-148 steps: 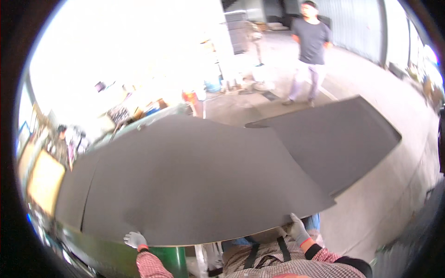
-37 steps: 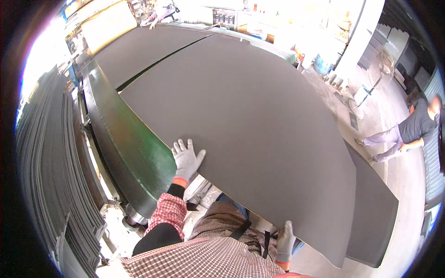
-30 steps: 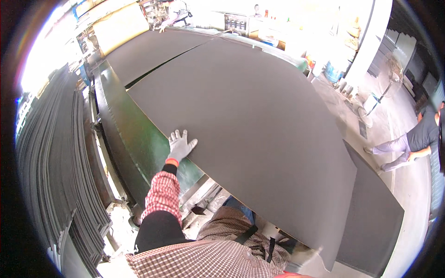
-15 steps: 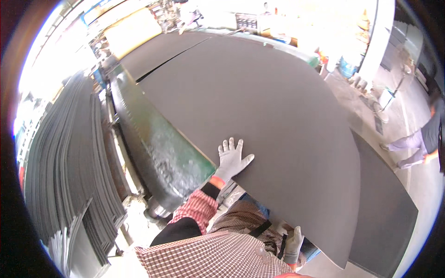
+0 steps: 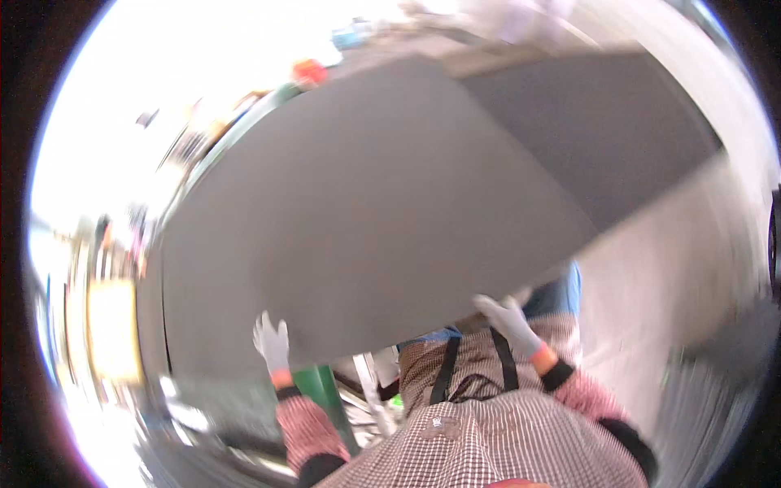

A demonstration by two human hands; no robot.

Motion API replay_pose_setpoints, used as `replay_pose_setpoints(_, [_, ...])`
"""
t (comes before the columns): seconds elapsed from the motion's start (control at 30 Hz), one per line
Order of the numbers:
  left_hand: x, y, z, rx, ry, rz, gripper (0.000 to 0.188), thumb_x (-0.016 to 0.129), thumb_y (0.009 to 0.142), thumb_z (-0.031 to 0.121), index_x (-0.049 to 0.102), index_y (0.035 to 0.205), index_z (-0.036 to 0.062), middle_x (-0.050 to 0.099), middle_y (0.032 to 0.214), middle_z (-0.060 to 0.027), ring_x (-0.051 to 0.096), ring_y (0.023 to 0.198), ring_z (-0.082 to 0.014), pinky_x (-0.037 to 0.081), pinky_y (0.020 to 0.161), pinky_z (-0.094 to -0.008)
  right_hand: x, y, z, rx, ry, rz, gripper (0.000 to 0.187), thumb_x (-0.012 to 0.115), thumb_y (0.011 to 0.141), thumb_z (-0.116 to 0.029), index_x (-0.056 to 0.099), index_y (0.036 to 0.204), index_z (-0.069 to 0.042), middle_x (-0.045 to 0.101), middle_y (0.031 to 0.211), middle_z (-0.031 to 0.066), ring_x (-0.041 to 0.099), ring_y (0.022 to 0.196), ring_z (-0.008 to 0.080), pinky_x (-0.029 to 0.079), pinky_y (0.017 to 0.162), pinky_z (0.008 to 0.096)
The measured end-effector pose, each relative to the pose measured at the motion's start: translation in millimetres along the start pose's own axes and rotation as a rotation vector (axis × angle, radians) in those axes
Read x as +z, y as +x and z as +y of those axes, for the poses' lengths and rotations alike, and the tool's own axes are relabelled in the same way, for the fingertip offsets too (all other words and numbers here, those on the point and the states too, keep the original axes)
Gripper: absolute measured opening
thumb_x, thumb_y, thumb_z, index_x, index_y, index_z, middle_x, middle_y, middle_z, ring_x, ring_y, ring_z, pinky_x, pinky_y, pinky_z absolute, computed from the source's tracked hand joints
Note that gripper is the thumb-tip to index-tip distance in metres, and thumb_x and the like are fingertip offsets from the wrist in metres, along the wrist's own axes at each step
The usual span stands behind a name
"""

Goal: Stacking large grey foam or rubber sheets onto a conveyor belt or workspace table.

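A large dark grey sheet (image 5: 366,203) lies in front of me, its near edge close to my waist. My left hand (image 5: 272,342), in a pale glove, rests flat on the sheet near that edge, its fingers spread. My right hand (image 5: 510,322), also gloved, is at the near edge farther right. Its thumb shows over the edge while the other fingers look curled around it, partly hidden. A darker sheet (image 5: 594,122) sticks out from beneath the large one on the right.
A green roller or bed (image 5: 324,398) of a machine is below the sheet near my left arm. At far left stands a blurred yellowish panel (image 5: 114,329). Blurred dark stacked material (image 5: 700,415) is at lower right. A red-orange thing (image 5: 309,73) sits beyond the far edge.
My view has swung to the right, so the sheets appear turned. My left hand still lies on the sheet, while my right hand is farther forward at its edge, thumb up.
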State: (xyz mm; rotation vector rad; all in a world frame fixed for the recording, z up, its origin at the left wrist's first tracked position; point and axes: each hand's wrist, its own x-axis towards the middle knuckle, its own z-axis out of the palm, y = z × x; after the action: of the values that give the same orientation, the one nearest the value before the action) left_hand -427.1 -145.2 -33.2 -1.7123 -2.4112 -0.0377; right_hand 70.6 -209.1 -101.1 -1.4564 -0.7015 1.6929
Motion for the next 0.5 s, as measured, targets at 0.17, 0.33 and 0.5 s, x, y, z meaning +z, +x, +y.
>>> replay_pose_setpoints(0.17, [-16.2, -18.9, 105.7, 0.234, -0.486, -0.160, 0.070, 0.059, 0.085, 0.039, 0.032, 0.138, 0.0035, 0.030, 0.141, -0.0240, 0.031, 0.130, -0.0372, 0.026, 0.107, -0.0472, 60.2, 17.7, -6.2, -0.779, -0.364, -0.183, 0.051, 0.053, 0.087, -0.051, 0.064, 0.092, -0.001, 0.063, 0.083, 0.0140, 0.059, 0.066, 0.0221, 0.047, 0.062, 0.0353])
replay_pose_setpoints(0.33, [7.4, 7.8, 50.2, -0.160, 0.027, -0.473, 0.090, 0.063, 0.078, 0.049, 0.020, 0.142, 0.0019, 0.016, 0.146, -0.0260, 0.023, 0.134, -0.0387, 0.026, 0.107, -0.0457, 55.8, 49.3, 51.1, -0.576, -0.613, -0.583, 0.047, 0.047, 0.091, -0.040, 0.054, 0.122, -0.005, 0.052, 0.128, 0.0164, 0.054, 0.110, 0.0237, 0.041, 0.094, 0.0387])
replay_pose_setpoints(0.5, [15.4, 36.1, -65.0, -0.055, -0.041, -0.449, 0.090, 0.063, 0.078, 0.045, 0.019, 0.142, -0.0001, 0.020, 0.145, -0.0247, 0.023, 0.134, -0.0363, 0.027, 0.107, -0.0475, -40.9, 183.5, 148.0, -0.298, -0.659, 0.169, 0.026, 0.052, 0.084, -0.018, 0.064, 0.099, -0.002, 0.065, 0.103, 0.0154, 0.063, 0.089, 0.0311, 0.049, 0.080, 0.0362])
